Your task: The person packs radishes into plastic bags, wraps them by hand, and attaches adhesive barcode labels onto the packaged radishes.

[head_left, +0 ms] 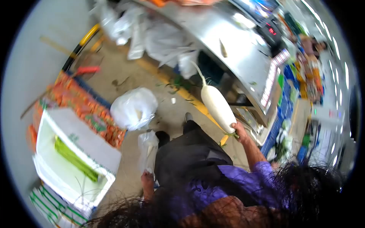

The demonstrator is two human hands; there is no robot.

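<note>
A large white radish (217, 107) is in my right hand (240, 133), whose fingers close round its leafy end; the thin root points up and away, between the floor and the metal table. Low on the other side, my left hand (147, 178) grips the top of a clear plastic bag (147, 150) with something pale inside. Beyond that bag, a bigger white plastic bag (134, 109) rests on the floor, its contents blurred.
A metal table (243, 45) with a scale (270, 31) stands ahead on the right. White bags hang at its edge. At left are a foam box (49, 152) holding green vegetables (76, 159) and orange net sacks (81, 100). A person (313, 47) is far right.
</note>
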